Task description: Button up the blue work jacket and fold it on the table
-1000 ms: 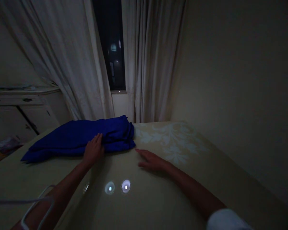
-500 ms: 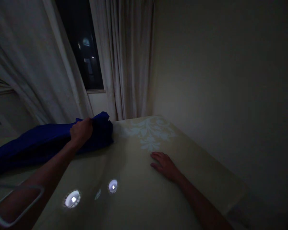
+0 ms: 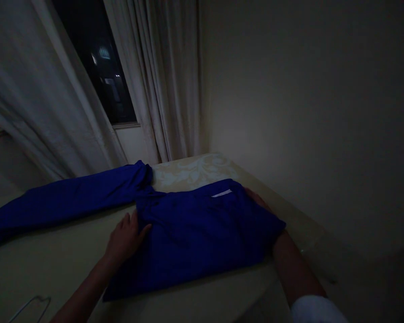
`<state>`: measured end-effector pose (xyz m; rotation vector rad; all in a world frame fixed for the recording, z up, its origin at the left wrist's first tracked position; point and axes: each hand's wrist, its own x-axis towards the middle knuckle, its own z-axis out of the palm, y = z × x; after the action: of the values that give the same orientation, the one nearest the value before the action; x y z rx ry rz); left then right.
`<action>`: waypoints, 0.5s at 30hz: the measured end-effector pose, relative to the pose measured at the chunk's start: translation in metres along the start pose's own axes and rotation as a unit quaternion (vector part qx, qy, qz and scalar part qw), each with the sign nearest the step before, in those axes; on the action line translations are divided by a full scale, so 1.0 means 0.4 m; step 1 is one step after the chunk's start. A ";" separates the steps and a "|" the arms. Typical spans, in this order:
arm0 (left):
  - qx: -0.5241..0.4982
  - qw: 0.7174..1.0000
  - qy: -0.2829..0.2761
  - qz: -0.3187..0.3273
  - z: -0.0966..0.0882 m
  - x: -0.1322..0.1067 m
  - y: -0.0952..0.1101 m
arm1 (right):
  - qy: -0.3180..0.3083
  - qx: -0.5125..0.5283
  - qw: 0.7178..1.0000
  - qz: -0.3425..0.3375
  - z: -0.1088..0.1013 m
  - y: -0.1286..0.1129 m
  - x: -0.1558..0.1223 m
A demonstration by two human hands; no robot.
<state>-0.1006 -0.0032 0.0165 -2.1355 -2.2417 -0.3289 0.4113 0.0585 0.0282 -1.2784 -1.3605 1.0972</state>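
A deep-blue, roughly four-sided piece of folded fabric [image 3: 202, 233] lies on the near right part of a pale, cream-coloured tabletop [image 3: 70, 251], with a narrow white strip [image 3: 222, 193] showing near its far edge. Behind it and to the left, a long deep-blue fold of cloth [image 3: 70, 195] stretches along the table; the two meet at one corner, though whether they are joined cannot be told.

The person's left hand [image 3: 126, 235] is loosely spread at the folded fabric's left edge, thumb laid over the top and fingers along the side, with no firm pinch visible. The right hand [image 3: 257, 198] is mostly hidden by the fabric's right end; only part of it shows beyond the far edge, so how tightly it holds anything cannot be told.

The fabric looks light, limp and hard to break, apt to crease and sag rather than keep its shape. Its layers may slide over each other on the smooth tabletop. The surest hold is probably at the two opposite ends, palms under and thumbs on top, taking all the layers together.
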 end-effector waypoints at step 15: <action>-0.446 0.857 0.256 -0.009 -0.191 0.227 0.026 | 0.165 -0.179 0.943 -0.228 0.075 -0.210 0.121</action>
<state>-0.1054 0.0736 0.1075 -1.8987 -1.9373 -1.9886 0.3675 0.1017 0.1090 -1.2413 -1.5305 0.3071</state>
